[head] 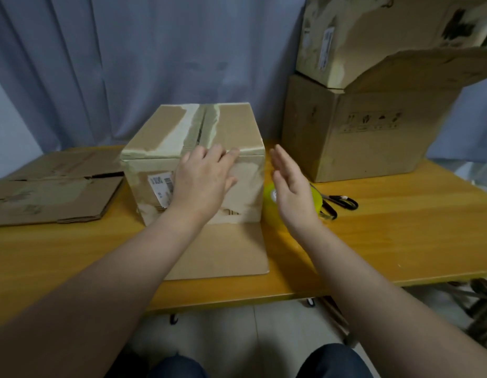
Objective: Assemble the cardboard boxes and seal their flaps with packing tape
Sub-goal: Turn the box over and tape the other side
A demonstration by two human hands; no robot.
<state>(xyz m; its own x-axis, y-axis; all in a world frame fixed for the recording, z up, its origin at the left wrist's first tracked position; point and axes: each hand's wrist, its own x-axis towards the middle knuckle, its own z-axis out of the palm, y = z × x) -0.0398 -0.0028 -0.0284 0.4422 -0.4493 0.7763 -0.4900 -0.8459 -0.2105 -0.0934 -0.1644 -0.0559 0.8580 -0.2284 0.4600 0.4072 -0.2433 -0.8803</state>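
Beside the box (234, 126), tape roll (268, 196) half-hidden behind right hand (291, 186); scissors (343, 201) nearby.

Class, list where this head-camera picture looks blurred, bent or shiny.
Head view: the top box at upper right is smeared; the right hand blurs slightly; the wide lens bows the table edge; light is soft, without hard shadows.

Matt cardboard box (193, 148) with torn paper patches sits on glossy wooden table (400, 241).
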